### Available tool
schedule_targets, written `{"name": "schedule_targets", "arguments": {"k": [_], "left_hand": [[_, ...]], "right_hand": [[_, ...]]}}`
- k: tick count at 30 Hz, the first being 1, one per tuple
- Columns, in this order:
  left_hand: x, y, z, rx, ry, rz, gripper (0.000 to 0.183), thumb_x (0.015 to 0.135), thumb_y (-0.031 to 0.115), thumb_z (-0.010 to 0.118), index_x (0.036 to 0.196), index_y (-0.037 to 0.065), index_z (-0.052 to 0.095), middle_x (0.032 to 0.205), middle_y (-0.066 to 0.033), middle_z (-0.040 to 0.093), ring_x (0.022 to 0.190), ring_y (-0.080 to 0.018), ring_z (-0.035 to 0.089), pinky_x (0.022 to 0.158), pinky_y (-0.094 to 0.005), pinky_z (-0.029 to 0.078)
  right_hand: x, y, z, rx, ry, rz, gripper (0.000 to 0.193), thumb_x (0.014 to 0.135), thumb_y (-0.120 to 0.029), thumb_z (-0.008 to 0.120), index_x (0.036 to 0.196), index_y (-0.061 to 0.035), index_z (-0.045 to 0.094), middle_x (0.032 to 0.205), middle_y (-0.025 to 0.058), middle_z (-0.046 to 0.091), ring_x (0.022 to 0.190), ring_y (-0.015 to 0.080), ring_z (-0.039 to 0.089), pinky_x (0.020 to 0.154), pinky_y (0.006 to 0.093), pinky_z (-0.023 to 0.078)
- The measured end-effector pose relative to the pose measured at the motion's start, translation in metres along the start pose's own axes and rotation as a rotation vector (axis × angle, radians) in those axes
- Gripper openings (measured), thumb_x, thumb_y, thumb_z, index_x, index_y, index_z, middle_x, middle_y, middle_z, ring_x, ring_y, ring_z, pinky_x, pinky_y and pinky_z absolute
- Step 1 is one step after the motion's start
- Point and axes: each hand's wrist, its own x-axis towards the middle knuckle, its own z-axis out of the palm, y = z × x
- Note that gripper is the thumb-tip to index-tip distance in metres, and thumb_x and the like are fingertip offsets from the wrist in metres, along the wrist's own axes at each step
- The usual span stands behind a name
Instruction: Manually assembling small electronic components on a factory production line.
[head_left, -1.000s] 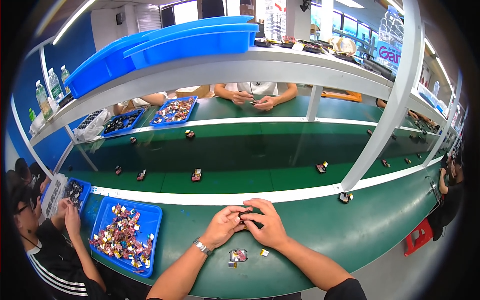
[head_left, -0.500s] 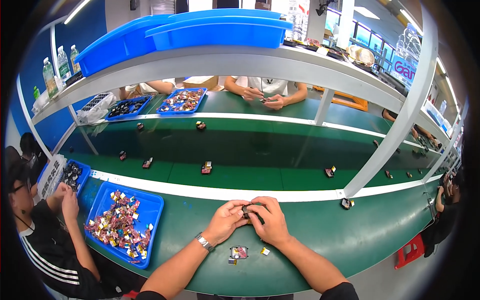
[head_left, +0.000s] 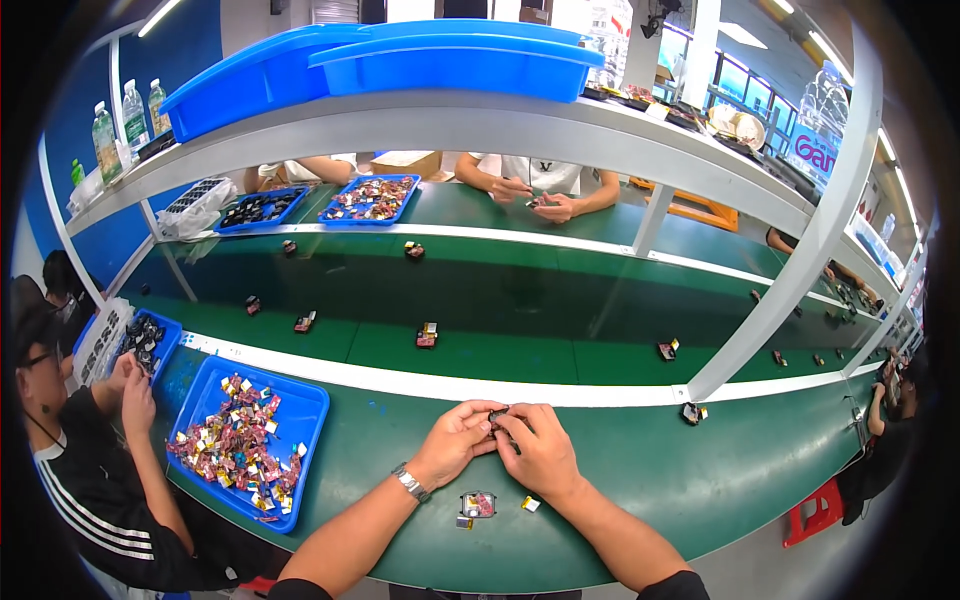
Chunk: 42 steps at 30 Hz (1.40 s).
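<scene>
Over the green bench, both of my hands meet around a small dark watch case (head_left: 494, 420). My left hand (head_left: 455, 442), a metal watch on its wrist, grips the case from the left. From the right, the bent fingers of my right hand (head_left: 538, 450) press on it and cover most of it. Below them on the bench lies another watch case (head_left: 480, 504) with a pink and silver inside. A small silver and yellow battery (head_left: 465, 523) sits at its lower edge. To its right is a similar small battery piece (head_left: 531, 504).
At left stands a blue tray (head_left: 318, 440) heaped with small circuit pieces; a co-worker (head_left: 90, 470) sits beyond it. Past a white rail (head_left: 480, 384), a green belt (head_left: 520, 340) carries several small assemblies. Overhead, a shelf (head_left: 450, 118) holds blue tubs (head_left: 460, 65). A slanted post (head_left: 780, 270) rises at right.
My right hand's fingers have bent down closer over the watch case. The whole view has shifted slightly; the pieces on the bench stay in place.
</scene>
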Motion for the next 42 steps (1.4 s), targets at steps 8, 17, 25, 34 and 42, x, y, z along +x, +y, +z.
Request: {"name": "schedule_targets", "arguments": {"k": [8, 17, 25, 34, 42], "left_hand": [[0.0, 0.0, 0.003, 0.03, 0.015, 0.009, 0.028, 0.101, 0.006, 0.046, 0.129, 0.002, 0.048, 0.13, -0.0101, 0.058, 0.12, -0.0187, 0.056, 0.102, -0.0362, 0.048], [0.001, -0.002, 0.003, 0.046, 0.018, 0.002, 0.027, 0.102, 0.007, 0.046, 0.128, 0.001, 0.048, 0.127, -0.0109, 0.059, 0.117, -0.0185, 0.058, 0.101, -0.0362, 0.05], [0.0, -0.002, 0.002, 0.076, 0.022, -0.002, 0.027, 0.102, 0.007, 0.045, 0.129, 0.001, 0.049, 0.127, -0.0106, 0.059, 0.116, -0.0179, 0.058, 0.099, -0.0348, 0.051], [0.0, -0.003, 0.006, 0.12, 0.052, 0.012, 0.026, 0.1, 0.005, 0.049, 0.126, 0.001, 0.05, 0.123, -0.0103, 0.061, 0.113, -0.0168, 0.06, 0.095, -0.033, 0.053], [0.0, -0.009, 0.009, 0.235, 0.172, 0.086, 0.021, 0.099, 0.006, 0.054, 0.119, 0.002, 0.055, 0.112, -0.0073, 0.065, 0.1, -0.0117, 0.062, 0.082, -0.0289, 0.056]], "right_hand": [[-0.002, 0.004, 0.002, -0.073, -0.01, -0.033, 0.023, 0.07, -0.001, 0.071, 0.092, -0.0042, 0.066, 0.095, 0.0071, 0.059, 0.087, 0.025, 0.06, 0.071, 0.0342, 0.053], [0.0, 0.005, 0.001, -0.078, 0.001, -0.019, 0.01, 0.076, -0.001, 0.069, 0.086, -0.0036, 0.065, 0.091, 0.0067, 0.059, 0.085, 0.0237, 0.06, 0.068, 0.0336, 0.053], [-0.001, 0.003, 0.002, -0.069, 0.0, -0.017, 0.011, 0.075, -0.002, 0.069, 0.085, -0.0041, 0.066, 0.091, 0.0055, 0.06, 0.083, 0.0231, 0.06, 0.068, 0.0332, 0.053], [0.002, 0.001, 0.0, -0.065, 0.022, -0.001, 0.016, 0.072, 0.001, 0.069, 0.086, -0.0048, 0.065, 0.091, 0.0072, 0.06, 0.084, 0.0249, 0.06, 0.068, 0.0329, 0.053], [-0.004, 0.01, 0.006, 0.389, 0.023, 0.364, 0.019, 0.079, 0.003, 0.07, 0.097, -0.0007, 0.066, 0.095, 0.0115, 0.063, 0.075, 0.0181, 0.064, 0.066, 0.0279, 0.054]]}}
